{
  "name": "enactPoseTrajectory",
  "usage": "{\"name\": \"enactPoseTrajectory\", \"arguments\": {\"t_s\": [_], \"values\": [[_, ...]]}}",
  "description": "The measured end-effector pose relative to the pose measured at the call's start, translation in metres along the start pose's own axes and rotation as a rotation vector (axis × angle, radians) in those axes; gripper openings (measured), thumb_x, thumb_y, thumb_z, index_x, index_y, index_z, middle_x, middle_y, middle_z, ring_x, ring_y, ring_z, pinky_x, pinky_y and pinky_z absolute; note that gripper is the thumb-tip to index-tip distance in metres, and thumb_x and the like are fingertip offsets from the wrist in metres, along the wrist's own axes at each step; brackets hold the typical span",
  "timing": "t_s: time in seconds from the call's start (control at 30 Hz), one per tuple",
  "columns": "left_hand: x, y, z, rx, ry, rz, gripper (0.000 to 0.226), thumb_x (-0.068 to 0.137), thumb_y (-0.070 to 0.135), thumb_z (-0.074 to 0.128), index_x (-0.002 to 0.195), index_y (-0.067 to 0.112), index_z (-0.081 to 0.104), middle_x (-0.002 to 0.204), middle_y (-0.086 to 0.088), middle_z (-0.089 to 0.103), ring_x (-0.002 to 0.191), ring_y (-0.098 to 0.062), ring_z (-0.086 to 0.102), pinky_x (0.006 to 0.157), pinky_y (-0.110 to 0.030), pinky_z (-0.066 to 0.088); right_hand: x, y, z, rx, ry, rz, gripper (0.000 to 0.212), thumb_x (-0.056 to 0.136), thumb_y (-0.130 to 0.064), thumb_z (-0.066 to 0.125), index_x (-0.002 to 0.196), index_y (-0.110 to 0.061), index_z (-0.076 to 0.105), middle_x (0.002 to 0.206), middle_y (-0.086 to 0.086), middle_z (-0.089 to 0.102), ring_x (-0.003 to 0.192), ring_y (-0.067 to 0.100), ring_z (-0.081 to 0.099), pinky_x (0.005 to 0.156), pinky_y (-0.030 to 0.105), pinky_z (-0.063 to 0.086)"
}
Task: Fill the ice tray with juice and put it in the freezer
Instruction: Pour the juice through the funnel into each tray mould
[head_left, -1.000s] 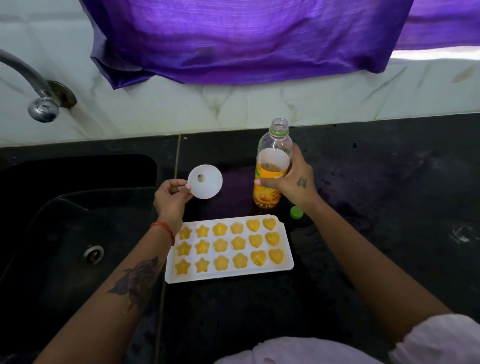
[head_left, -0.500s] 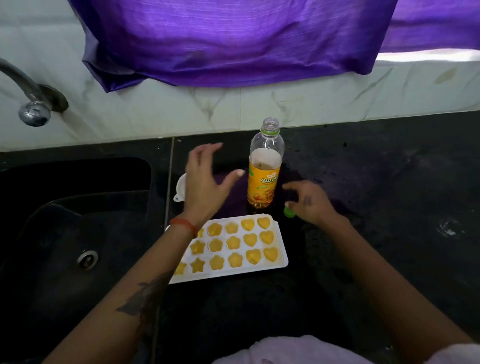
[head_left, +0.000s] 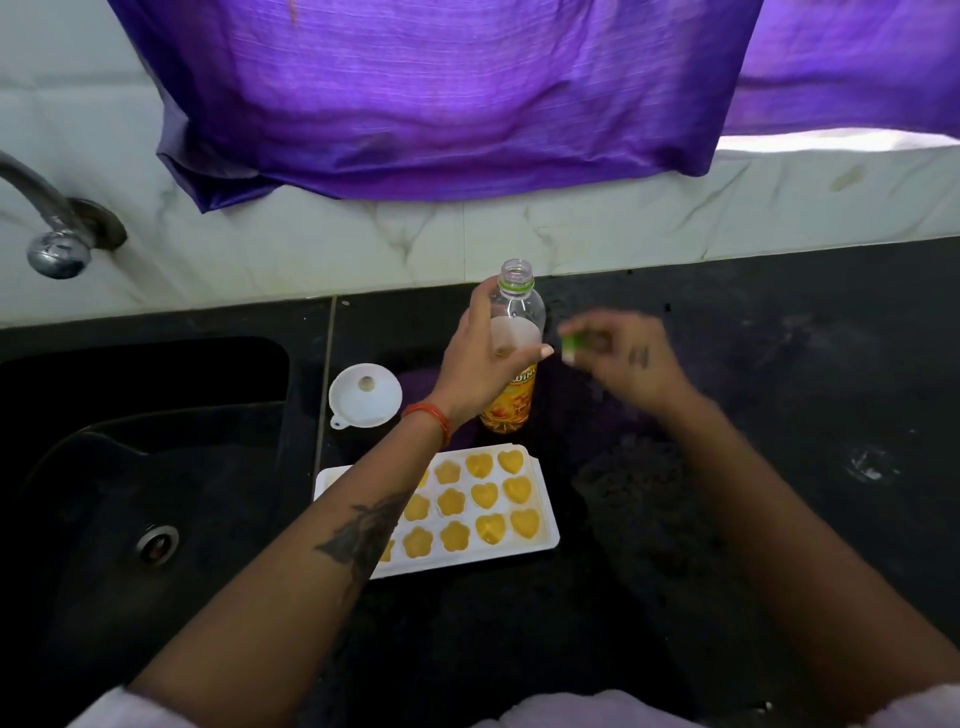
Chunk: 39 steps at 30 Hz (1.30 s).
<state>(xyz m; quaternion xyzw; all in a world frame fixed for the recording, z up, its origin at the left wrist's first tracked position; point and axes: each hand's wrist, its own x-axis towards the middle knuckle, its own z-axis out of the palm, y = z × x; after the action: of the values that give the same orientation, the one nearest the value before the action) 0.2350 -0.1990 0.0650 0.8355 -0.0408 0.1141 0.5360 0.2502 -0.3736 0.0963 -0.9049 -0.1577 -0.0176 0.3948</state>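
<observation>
A white ice tray (head_left: 543, 540) with heart, flower and star moulds full of orange juice lies on the black counter; my left forearm crosses over its left part. Behind it stands an uncapped juice bottle (head_left: 511, 402), partly full. My left hand (head_left: 480, 364) is wrapped around the bottle's middle. My right hand (head_left: 623, 358), blurred, pinches the green bottle cap (head_left: 571, 345) just right of the bottle, below its neck. A white funnel (head_left: 363, 397) lies on the counter left of the bottle.
A black sink (head_left: 140, 467) with a drain fills the left side, with a metal tap (head_left: 49, 228) above it. A purple cloth (head_left: 441, 93) hangs over the white marble backsplash (head_left: 623, 234). The black counter (head_left: 779, 415) extends to the right.
My left hand set the funnel down and moved right to grip the bottle. My right hand let go of the bottle, picked the green cap off the counter and lifted it.
</observation>
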Motion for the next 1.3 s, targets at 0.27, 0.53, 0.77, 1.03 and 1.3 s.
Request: {"name": "enactPoseTrajectory", "arguments": {"t_s": [0.27,0.53,0.77,1.03,1.3], "values": [[-0.001,0.001,0.000,-0.058,-0.020,-0.023,0.088,0.074,0.029,0.078,0.142,0.025,0.022,0.134,-0.011,0.045,0.119,-0.025,0.050,0.097,-0.045,0.049,0.049,-0.107,-0.037,-0.490,-0.207,-0.475,0.029,0.086,-0.012,0.062,0.115,-0.016,0.066,0.115,0.005,0.068,0.100,0.017,0.063,0.083,0.022,0.044],[0.000,0.001,0.001,-0.081,-0.022,-0.047,0.091,0.074,0.024,0.079,0.143,0.022,0.020,0.135,-0.012,0.043,0.120,-0.024,0.048,0.090,-0.031,0.048,0.058,-0.112,-0.035,-0.714,-0.376,-0.613,0.030,0.087,-0.005,0.059,0.114,-0.013,0.067,0.114,0.007,0.069,0.101,0.022,0.065,0.085,0.024,0.045],[-0.001,0.004,0.000,-0.094,-0.036,-0.060,0.088,0.075,0.022,0.078,0.142,0.022,0.020,0.138,-0.014,0.038,0.123,-0.027,0.046,0.096,-0.040,0.050,0.069,-0.110,-0.039,-0.724,-0.398,-0.590,0.028,0.083,-0.018,0.067,0.111,-0.013,0.068,0.106,0.007,0.071,0.090,0.020,0.066,0.074,0.024,0.046],[-0.002,0.006,-0.002,-0.100,-0.041,-0.067,0.088,0.075,0.020,0.078,0.142,0.020,0.020,0.137,-0.014,0.039,0.123,-0.028,0.046,0.097,-0.042,0.049,0.076,-0.107,-0.047,-0.708,-0.440,-0.380,0.065,0.077,-0.058,0.059,0.124,-0.014,0.059,0.115,0.011,0.067,0.098,0.022,0.065,0.076,0.024,0.044],[-0.002,0.006,-0.001,-0.111,-0.038,-0.085,0.090,0.075,0.019,0.078,0.142,0.021,0.019,0.138,-0.015,0.038,0.123,-0.028,0.046,0.097,-0.045,0.049,0.065,-0.100,-0.032,-0.669,-0.344,-0.529,0.032,0.088,-0.024,0.061,0.119,-0.015,0.063,0.111,0.010,0.068,0.093,0.020,0.059,0.078,0.025,0.041]]}}
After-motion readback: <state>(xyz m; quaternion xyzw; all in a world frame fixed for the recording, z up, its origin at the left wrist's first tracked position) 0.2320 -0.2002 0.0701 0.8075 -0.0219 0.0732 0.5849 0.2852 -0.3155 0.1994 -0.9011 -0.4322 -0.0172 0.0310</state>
